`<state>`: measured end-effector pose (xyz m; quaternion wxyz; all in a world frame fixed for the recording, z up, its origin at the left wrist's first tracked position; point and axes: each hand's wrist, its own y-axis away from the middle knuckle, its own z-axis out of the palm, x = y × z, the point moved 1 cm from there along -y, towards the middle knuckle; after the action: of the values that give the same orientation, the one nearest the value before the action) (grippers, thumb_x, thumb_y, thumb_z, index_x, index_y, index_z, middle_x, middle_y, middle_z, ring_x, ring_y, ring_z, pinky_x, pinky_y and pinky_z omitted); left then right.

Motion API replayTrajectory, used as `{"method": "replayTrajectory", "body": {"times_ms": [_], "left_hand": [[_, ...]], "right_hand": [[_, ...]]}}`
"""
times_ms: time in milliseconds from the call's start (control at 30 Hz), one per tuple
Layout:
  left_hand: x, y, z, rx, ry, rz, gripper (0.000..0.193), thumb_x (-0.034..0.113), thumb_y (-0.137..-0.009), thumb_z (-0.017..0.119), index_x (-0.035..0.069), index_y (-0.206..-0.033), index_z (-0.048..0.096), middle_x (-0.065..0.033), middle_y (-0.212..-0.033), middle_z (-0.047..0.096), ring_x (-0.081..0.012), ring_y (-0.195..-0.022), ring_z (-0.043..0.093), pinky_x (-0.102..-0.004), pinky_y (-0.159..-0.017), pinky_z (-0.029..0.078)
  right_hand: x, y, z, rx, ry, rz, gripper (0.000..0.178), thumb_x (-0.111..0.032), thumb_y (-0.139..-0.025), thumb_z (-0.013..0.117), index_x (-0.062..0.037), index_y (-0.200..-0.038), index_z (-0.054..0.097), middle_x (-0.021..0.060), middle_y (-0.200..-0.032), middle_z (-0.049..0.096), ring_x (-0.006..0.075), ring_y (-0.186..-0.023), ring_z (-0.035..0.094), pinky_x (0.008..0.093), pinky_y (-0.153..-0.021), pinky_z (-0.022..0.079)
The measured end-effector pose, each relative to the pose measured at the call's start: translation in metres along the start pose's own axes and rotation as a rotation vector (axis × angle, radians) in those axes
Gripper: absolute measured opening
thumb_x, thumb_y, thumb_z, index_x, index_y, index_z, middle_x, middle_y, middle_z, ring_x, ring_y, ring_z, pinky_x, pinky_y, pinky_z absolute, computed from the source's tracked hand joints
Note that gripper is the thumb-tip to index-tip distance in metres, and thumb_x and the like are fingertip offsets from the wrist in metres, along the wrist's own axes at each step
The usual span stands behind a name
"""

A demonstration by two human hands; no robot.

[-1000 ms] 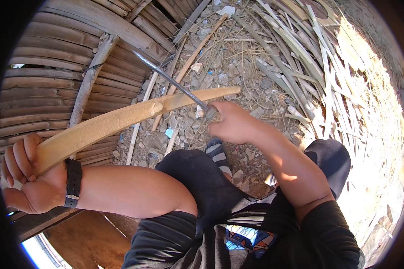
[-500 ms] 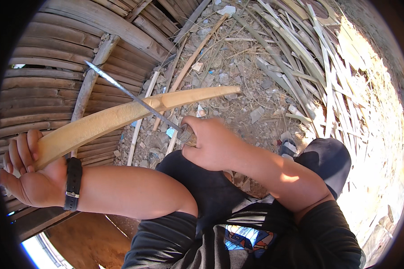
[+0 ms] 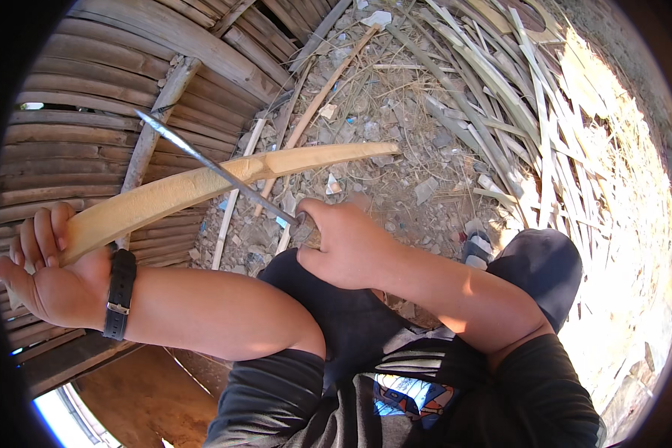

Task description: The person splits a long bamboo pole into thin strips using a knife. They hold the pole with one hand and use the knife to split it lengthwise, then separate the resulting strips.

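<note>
A long, curved, pale piece of wood (image 3: pixel 145 200) slants from the left up to the middle. My left hand (image 3: pixel 48 287), below a black wrist strap, is closed around its thicker near end. In my right hand (image 3: pixel 343 243) is the handle of a long, narrow-bladed knife (image 3: pixel 270 203), with the thumb and fingers wrapped round it. The blade crosses the wood at an angle, and its tip points up and left. Whether the edge touches the wood, I cannot tell. The wood's tapered far end is free, with a notch-like step near the crossing.
A slatted bamboo wall (image 3: pixel 60 149) with a pole post (image 3: pixel 153 134) rises close on the left. Rubble and chips (image 3: pixel 373 194) cover the ground. Long split strips (image 3: pixel 500 97) lie heaped at the right, and single sticks lean near the wall.
The knife has shifted slightly left and down, its tip now lower against the wall. My left hand has risen a little with the wood's near end. Both grips are the same.
</note>
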<state>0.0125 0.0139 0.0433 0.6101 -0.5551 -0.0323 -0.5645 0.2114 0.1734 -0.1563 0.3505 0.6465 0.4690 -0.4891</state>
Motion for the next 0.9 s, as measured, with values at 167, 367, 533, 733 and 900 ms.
{"method": "replayTrajectory", "body": {"times_ms": [167,367,533,733,900], "left_hand": [[0.002,-0.002,0.005,0.020,-0.011,-0.013,0.033,0.031,-0.096,0.065,0.017,-0.078,0.041,0.0050,-0.060,0.031,-0.0085,-0.050,0.029,-0.0253,-0.053,0.028],[-0.009,-0.001,-0.008,0.227,-0.139,0.054,0.034,0.033,-0.096,0.065,0.017,-0.077,0.041,0.0053,-0.059,0.029,-0.0080,-0.049,0.027,-0.0240,-0.050,0.027],[-0.004,-0.005,-0.012,0.134,-0.013,-0.001,0.027,0.020,-0.094,0.060,0.015,-0.076,0.041,0.0038,-0.060,0.027,-0.0103,-0.050,0.026,-0.0269,-0.052,0.027],[0.002,0.000,0.003,0.034,-0.006,-0.017,0.032,0.034,-0.096,0.064,0.017,-0.078,0.044,0.0044,-0.060,0.035,-0.0085,-0.049,0.031,-0.0256,-0.052,0.027],[-0.001,-0.004,-0.010,0.085,-0.052,-0.021,0.033,0.037,-0.098,0.061,0.017,-0.078,0.044,0.0046,-0.060,0.035,-0.0086,-0.049,0.031,-0.0255,-0.052,0.029]], "right_hand": [[0.038,-0.011,0.008,0.106,0.067,-0.083,0.032,-0.016,-0.075,0.070,-0.0006,-0.101,0.059,0.0217,-0.065,0.061,0.0421,-0.066,0.064,0.0485,-0.066,0.050],[0.054,-0.014,0.018,0.013,0.035,0.030,0.036,-0.017,-0.074,0.070,-0.0010,-0.106,0.061,0.0214,-0.066,0.062,0.0401,-0.066,0.064,0.0471,-0.066,0.050],[0.031,-0.009,0.001,-0.027,0.074,0.044,0.039,-0.017,-0.075,0.071,-0.0016,-0.110,0.061,0.0229,-0.069,0.063,0.0424,-0.069,0.064,0.0480,-0.070,0.051],[0.030,-0.015,0.007,0.026,0.094,-0.063,0.036,-0.017,-0.074,0.071,-0.0032,-0.105,0.059,0.0233,-0.072,0.064,0.0443,-0.073,0.064,0.0500,-0.071,0.051],[0.053,-0.020,0.011,0.051,0.067,-0.004,0.038,-0.018,-0.073,0.070,-0.0033,-0.106,0.060,0.0237,-0.072,0.064,0.0429,-0.073,0.066,0.0484,-0.069,0.052]]}}
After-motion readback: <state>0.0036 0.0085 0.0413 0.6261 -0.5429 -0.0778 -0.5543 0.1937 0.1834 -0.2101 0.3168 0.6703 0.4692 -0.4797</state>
